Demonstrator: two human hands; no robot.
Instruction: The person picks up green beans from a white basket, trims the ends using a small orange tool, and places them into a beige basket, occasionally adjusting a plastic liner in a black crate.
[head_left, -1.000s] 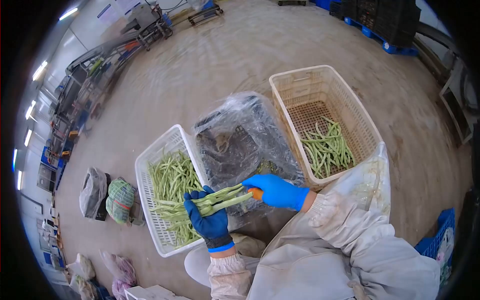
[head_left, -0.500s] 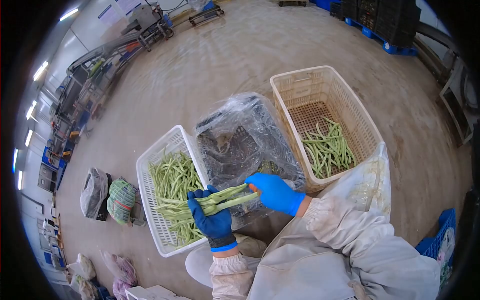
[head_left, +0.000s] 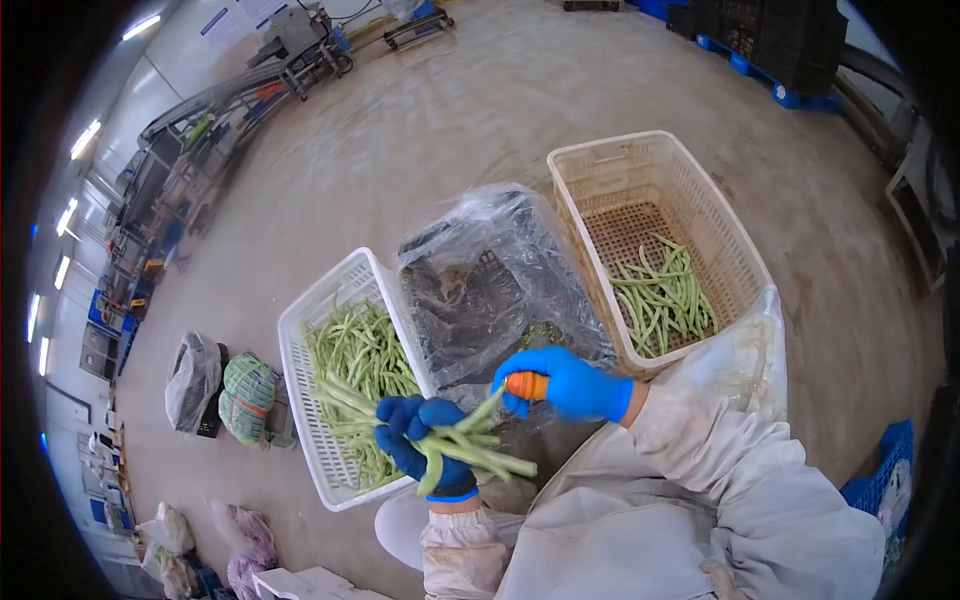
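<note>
White crate [head_left: 318, 442] holding loose beans [head_left: 355, 348]; bunch of beans [head_left: 490, 459], one end above that crate, splayed, and liable to shed stalks should the clasp of the left hand [head_left: 408, 450] slacken; right hand [head_left: 578, 386] grasping an orange-handled tool [head_left: 528, 386], which, if sharp, could nick the other glove by slipping.

the orange handle [head_left: 527, 385] and held beans [head_left: 487, 457] are partly hidden

Green beans [head_left: 513, 464] in the left fingers [head_left: 440, 412], an orange handle [head_left: 528, 386] in the right fingers [head_left: 535, 362]
</note>
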